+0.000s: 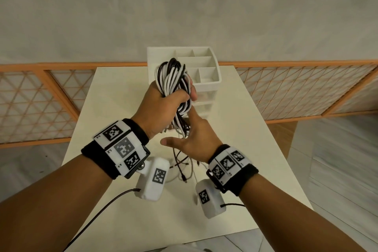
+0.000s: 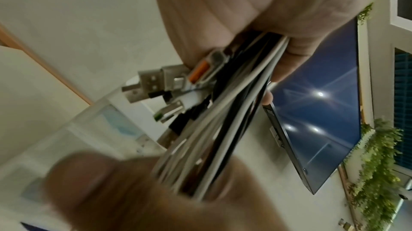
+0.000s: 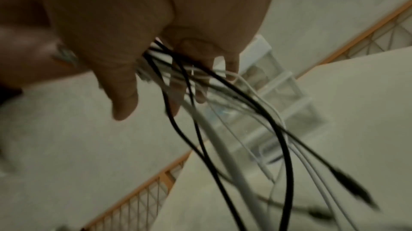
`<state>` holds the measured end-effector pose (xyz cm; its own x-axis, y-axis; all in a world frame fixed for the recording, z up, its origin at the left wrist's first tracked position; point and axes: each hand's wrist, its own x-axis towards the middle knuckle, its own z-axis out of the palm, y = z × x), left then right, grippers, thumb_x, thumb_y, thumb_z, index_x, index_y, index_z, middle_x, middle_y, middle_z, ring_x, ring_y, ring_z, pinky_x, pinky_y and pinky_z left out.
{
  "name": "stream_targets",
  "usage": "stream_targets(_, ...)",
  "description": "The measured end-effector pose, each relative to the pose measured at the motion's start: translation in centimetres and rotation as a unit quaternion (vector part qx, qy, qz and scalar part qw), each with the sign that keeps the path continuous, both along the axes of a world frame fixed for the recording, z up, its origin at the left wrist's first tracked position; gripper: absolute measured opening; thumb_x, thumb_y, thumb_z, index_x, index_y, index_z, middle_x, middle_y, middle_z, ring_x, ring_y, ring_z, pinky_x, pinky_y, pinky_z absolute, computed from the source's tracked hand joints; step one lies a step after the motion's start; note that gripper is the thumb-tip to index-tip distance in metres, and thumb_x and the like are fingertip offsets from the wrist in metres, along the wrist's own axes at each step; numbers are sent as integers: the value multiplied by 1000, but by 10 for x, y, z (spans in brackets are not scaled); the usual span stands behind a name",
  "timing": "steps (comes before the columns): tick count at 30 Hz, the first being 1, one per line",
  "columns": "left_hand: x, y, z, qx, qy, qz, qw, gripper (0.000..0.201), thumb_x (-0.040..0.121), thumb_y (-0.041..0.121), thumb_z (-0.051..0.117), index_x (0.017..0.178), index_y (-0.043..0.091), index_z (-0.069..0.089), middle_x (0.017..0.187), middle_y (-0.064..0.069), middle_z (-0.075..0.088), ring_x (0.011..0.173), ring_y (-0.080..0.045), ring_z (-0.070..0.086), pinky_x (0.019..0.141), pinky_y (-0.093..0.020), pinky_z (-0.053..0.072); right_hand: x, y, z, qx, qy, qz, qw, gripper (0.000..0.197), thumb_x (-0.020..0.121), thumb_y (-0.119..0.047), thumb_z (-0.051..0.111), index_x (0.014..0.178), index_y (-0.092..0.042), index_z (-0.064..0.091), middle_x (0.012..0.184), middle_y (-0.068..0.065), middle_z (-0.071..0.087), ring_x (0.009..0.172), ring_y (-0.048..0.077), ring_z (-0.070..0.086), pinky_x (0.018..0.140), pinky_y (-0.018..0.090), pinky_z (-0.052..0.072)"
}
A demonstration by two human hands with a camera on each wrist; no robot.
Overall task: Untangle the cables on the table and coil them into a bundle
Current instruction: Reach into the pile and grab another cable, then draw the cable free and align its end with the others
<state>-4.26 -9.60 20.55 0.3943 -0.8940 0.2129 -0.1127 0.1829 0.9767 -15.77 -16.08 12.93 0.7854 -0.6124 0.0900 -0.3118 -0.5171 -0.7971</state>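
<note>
- The left hand [image 1: 163,101] grips a coiled bundle of black and white cables [image 1: 173,76], fingers [image 1: 193,92] curled tight round its middle, held up over the bench [image 1: 114,92]
- The right hand [image 1: 194,137] sits just below, near side, fingers straight and loosely spread, touching the strands hanging from the bundle
- Loose cable ends [image 1: 184,168] trail down to the bench between the wrists
- USB plugs [image 2: 156,79] stick out beside the left palm
- A white compartment organizer [image 1: 206,63] stands at the far edge, behind the bundle
</note>
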Motion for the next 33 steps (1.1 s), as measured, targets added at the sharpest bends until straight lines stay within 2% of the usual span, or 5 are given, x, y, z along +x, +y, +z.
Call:
stream_targets(2, 2, 1, 2, -13, -2, 1, 1000, 16, 80, -1, 49, 89, -10, 58, 92, -31, 66, 97, -47, 61, 93, -51, 52, 2, 2, -16, -12, 24, -32, 999, 20, 82, -41, 77, 93, -30, 64, 80, -2, 75, 78, 13, 70, 76, 32, 53)
stream_targets(4, 7, 5, 1, -17, 16, -3, 1000, 14, 85, 4, 52, 88, -7, 60, 87, -30, 66, 91, -43, 64, 92, -48, 52, -1, -1, -25, -4, 59, -43, 997, 28, 89, -45, 68, 76, -21, 73, 61, -2, 72, 67, 14, 67, 74, 30, 50)
stream_targets(13, 9, 19, -29, 190, 52, -232, 953, 27, 91, 25, 62, 86, -1, 64, 69, -18, 62, 69, -32, 60, 73, -40, 53, -25, -44, -25, -33, 205, -95, 974, 36, 71, 0, 56, 82, -25, 80, 79, 7, 75, 77, 26, 63, 68, 25, 47)
stream_targets(21, -19, 7, -55, 295, -238, -41, 924, 22, 80, 49, 73, 87, 30, 64, 78, 11, 68, 75, -5, 63, 63, -21, 45, -19, -47, 4, -89, 141, -134, 977, 25, 72, -6, 57, 62, -27, 48, 64, -2, 56, 66, 22, 50, 54, 23, 33)
stream_targets(33, -17, 2, -58, 203, -82, -8, 976, 16, 81, 20, 72, 90, 8, 69, 84, -21, 71, 78, -30, 69, 78, -53, 56, -11, -30, 32, 11, -31, -177, 984, 19, 69, 3, 53, 57, -10, 47, 50, -3, 43, 48, 11, 38, 40, 13, 28)
